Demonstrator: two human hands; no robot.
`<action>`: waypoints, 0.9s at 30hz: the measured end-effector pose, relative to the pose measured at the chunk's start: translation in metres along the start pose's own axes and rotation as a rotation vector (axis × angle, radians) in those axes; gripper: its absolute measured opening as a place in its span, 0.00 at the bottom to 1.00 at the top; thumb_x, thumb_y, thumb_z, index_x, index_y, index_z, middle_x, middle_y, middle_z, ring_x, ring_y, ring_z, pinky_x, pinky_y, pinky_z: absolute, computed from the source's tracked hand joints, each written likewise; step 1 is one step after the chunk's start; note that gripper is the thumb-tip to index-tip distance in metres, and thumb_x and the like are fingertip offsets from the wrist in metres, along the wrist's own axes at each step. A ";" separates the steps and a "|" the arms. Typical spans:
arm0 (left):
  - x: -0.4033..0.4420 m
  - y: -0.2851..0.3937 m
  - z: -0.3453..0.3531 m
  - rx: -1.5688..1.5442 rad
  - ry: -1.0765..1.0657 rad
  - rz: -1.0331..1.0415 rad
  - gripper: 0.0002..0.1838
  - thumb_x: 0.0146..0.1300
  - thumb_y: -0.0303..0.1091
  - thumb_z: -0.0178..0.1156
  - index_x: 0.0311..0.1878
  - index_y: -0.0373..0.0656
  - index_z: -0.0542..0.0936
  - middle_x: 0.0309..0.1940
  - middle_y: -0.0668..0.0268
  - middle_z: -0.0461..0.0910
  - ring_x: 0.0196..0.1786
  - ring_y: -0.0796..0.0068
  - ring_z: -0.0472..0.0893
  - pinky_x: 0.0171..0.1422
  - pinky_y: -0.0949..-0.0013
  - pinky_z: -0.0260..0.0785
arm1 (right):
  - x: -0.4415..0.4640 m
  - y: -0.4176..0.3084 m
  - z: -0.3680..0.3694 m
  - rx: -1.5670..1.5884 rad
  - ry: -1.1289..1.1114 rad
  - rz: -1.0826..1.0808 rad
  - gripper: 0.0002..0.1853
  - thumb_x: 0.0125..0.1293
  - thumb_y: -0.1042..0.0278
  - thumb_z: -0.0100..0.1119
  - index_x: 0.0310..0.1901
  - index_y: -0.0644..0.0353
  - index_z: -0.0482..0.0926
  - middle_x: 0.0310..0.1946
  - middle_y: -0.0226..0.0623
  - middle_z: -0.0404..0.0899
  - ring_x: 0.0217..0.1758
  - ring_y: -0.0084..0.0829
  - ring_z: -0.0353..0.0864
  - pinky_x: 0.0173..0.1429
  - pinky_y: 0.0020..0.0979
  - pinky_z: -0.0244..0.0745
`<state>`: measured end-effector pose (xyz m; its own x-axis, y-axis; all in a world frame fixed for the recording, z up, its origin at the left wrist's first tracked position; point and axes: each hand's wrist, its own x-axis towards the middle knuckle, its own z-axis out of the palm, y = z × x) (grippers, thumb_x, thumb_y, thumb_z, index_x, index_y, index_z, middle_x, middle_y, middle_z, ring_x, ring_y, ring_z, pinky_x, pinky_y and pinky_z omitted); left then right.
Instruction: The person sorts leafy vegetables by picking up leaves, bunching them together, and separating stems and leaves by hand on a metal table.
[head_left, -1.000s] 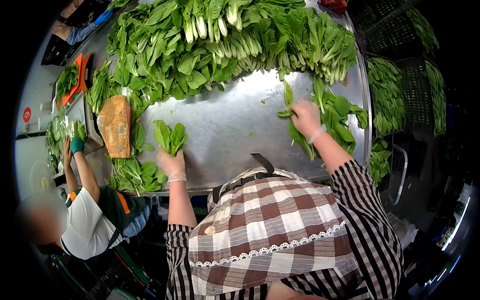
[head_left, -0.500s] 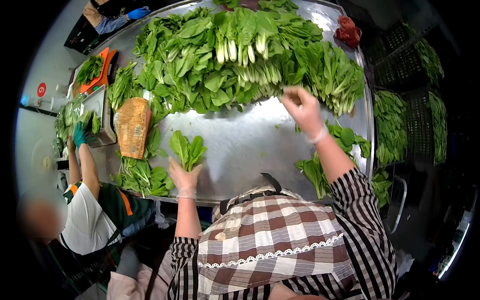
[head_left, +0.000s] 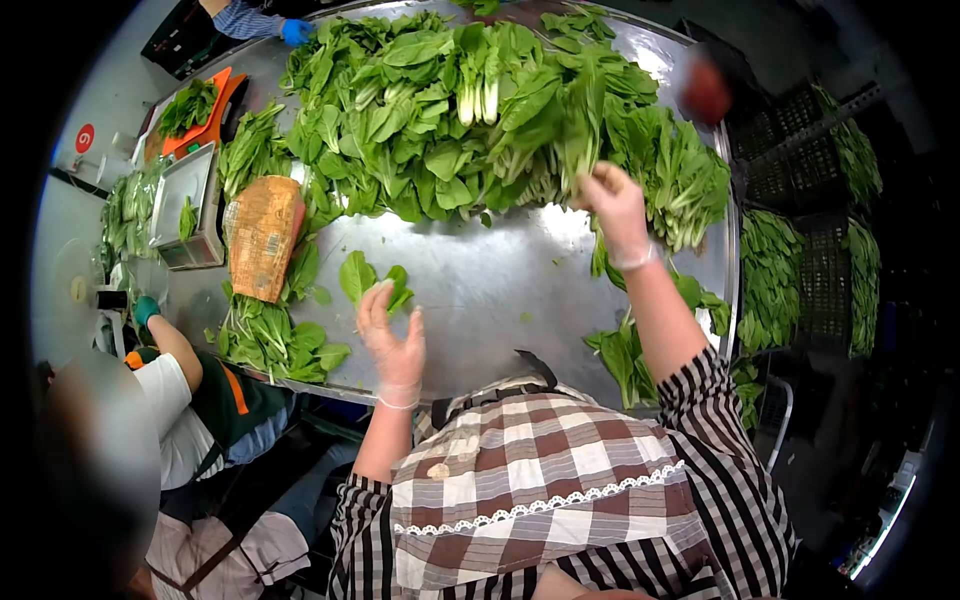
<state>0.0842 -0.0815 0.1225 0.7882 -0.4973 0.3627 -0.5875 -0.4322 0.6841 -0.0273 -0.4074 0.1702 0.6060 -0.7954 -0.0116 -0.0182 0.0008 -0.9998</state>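
My right hand (head_left: pixel 618 212), in a clear glove, pinches the stem end of a motion-blurred stalk of leafy greens (head_left: pixel 582 125) at the front of the pile. The big pile of leafy greens (head_left: pixel 420 135), some with thick white stems, spreads over the far half of the metal table (head_left: pixel 460 285). Near the table's front edge, my gloved left hand (head_left: pixel 392 345) is open, fingers and thumb apart. Just beyond its fingertips lies a small bunch of leafy greens (head_left: pixel 357 280), partly hidden by the hand.
At left stand a wrapped tan block (head_left: pixel 262 240), a metal tray scale (head_left: pixel 187 210) and an orange scale (head_left: pixel 205 115). Loose greens (head_left: pixel 275 340) lie at front left, others (head_left: pixel 622 362) at front right. Crates of greens (head_left: pixel 770 280) stand right. Co-workers' gloved hands show: blue (head_left: pixel 296 32), green (head_left: pixel 147 308).
My right hand has taken hold of a stalk from the pile. My left hand has let go of the small bunch and opened. The co-worker at left has drawn a hand back from the tray.
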 end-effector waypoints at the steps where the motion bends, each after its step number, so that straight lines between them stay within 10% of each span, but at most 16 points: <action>1: 0.000 0.002 0.007 -0.063 -0.031 0.022 0.29 0.54 0.27 0.68 0.61 0.40 0.73 0.60 0.55 0.69 0.64 0.53 0.67 0.70 0.55 0.58 | -0.015 0.015 -0.009 -0.155 0.013 -0.034 0.17 0.62 0.63 0.67 0.45 0.70 0.80 0.29 0.35 0.82 0.29 0.21 0.77 0.35 0.23 0.74; 9: -0.004 0.043 0.049 -0.432 -0.408 -0.030 0.18 0.58 0.28 0.64 0.53 0.38 0.79 0.46 0.56 0.80 0.48 0.63 0.80 0.56 0.64 0.72 | -0.105 0.084 -0.031 0.142 0.048 0.394 0.11 0.66 0.70 0.63 0.47 0.64 0.77 0.36 0.33 0.82 0.34 0.22 0.79 0.37 0.24 0.75; 27: -0.009 0.078 0.068 -0.731 -0.537 -0.470 0.11 0.61 0.25 0.66 0.45 0.34 0.78 0.36 0.67 0.80 0.37 0.82 0.77 0.44 0.77 0.73 | -0.159 0.046 0.031 -0.043 -0.129 0.176 0.12 0.60 0.73 0.67 0.43 0.62 0.76 0.35 0.30 0.80 0.33 0.17 0.77 0.39 0.21 0.74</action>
<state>0.0188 -0.1617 0.1301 0.6181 -0.7452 -0.2503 0.1572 -0.1948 0.9682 -0.0994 -0.2622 0.1255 0.6869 -0.7014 -0.1903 -0.1649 0.1046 -0.9807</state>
